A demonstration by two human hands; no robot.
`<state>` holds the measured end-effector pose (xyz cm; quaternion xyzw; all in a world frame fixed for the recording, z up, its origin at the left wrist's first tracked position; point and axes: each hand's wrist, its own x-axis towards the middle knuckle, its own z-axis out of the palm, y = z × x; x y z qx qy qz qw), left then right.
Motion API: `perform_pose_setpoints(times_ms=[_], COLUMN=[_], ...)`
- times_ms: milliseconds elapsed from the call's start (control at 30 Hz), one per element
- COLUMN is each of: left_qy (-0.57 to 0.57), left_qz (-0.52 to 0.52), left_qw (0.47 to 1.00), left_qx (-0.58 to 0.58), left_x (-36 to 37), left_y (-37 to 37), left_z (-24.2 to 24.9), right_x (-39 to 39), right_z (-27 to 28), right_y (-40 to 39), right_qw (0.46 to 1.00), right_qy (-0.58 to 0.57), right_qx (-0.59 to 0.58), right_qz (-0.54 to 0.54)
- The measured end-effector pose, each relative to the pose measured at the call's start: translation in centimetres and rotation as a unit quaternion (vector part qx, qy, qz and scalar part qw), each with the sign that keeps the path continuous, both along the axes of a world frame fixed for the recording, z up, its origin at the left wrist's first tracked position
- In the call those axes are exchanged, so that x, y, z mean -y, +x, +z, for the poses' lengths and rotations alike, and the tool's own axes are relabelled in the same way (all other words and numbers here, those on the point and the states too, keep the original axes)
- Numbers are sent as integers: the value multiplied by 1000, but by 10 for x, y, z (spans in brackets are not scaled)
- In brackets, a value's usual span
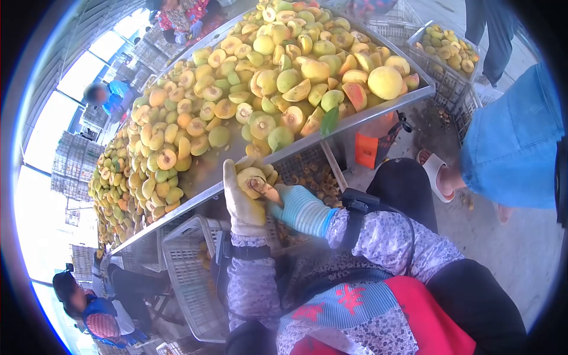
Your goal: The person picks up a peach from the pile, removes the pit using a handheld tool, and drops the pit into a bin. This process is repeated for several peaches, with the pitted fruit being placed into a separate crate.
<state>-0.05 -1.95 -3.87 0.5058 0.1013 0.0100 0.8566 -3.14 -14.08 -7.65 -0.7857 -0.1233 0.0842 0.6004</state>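
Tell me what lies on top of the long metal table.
The metal table carries a deep heap of halved and whole peaches, with one green leaf near its edge. The fruit covers most of the tabletop, so lower layers stay hidden.

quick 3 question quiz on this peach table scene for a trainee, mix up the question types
1. True or false: the left hand holds a halved peach.
2. What colour is the glove on the right hand? A) red B) blue-green C) black
3. Fill in: the heap of cut fruit lies on a long metal ____.

Key
1. True: the yellowish-gloved hand cups the half, cut side showing.
2. B. That hand works at the peach's pit; any tool it may hold is too small to tell.
3. Table. A white plastic crate stands below it.
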Motion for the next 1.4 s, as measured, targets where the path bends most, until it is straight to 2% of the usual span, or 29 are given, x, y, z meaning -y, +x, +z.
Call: perform_pose_setpoints(times_ms=[67, 100, 167, 233, 400, 467, 533, 600, 667, 700, 767, 800, 833, 900, 967, 1000, 1033, 1100, 1133, 1200, 1267, 1300, 1333, 1367, 1400], left_qy=[11, 27, 43, 24, 40, 47, 259, 260, 239, 240, 277, 143, 143, 159, 181, 171, 158, 196, 158, 119, -62, -63, 6, 76, 76], left_qz=[-11, -30, -50, -20, -48, -47, -144, -157, -169, -171, -161, -60, -57, 35, 26, -46, -117, -86, -101, -114, -130, -130, -140, -149, -149], left_qw=[1000, 999, 998, 1000, 998, 997, 952, 952, 955, 954, 943, 986, 986, 983, 976, 980, 978, 975, 981, 985, 986, 986, 986, 981, 981], left_qx=[-14, -6, 1, 1, -19, -38, 79, 44, -52, -50, 89, 61, 64, 88, 118, 95, 72, 59, 53, 50, 83, 83, 92, 101, 101], left_x=[-1, -1, 0, 6, 2, 3, 1, 2, 3, 5, 7, 18, 24, 30, 16, 8, 5, 11, 9, 8, 10, 9, 7, 6, 8], left_y=[-1, -1, -3, -5, -5, -8, -7, -3, -6, -10, -19, -19, -20, -23, -17, -14, -13, -12, -10, -9, -7, -6, -6, -6, -8], left_z=[-1, -2, -3, -2, 0, 9, 16, 13, 19, 25, 31, 24, 23, 20, 12, 17, 20, 17, 15, 12, 9, 8, 8, 9, 9], right_x=[-2, -1, 4, 7, 11, 18, 19, 18, 16, 15, 14, 12, 9, 8, 11, 11, 11, 11, 16, 27, 24, 20, 5, 8, 18], right_z=[-6, 0, 21, 18, 10, 14, 8, 1, 0, 7, 22, 19, 14, 11, 15, 14, 9, -2, -2, 3, 11, 12, -1, -16, -4], right_y=[2, 1, -1, -2, 4, 3, 3, 1, 0, -1, -5, -7, -8, -9, -4, 0, 0, -3, -3, -3, -8, -12, -5, -7, -13], right_qw=[996, 996, 993, 993, 989, 981, 979, 976, 981, 981, 967, 967, 975, 980, 963, 963, 963, 972, 972, 884, 895, 903, 966, 966, 929], right_qy=[-77, -78, -106, -114, -145, -194, -200, -209, -168, -167, -3, -3, 31, 67, 62, -4, -6, 76, 77, 201, 214, 226, 144, 144, 196], right_qx=[51, 50, -61, -39, -39, -12, -22, -35, -69, -68, -242, -241, -194, -147, -199, -203, -203, -140, -140, -306, -295, -286, -111, -111, -218], right_qz=[4, 6, -4, 1, 3, 23, 32, 45, 72, 69, 83, 84, 100, 118, 170, 178, 178, 172, 172, 290, 259, 228, 183, 184, 226])
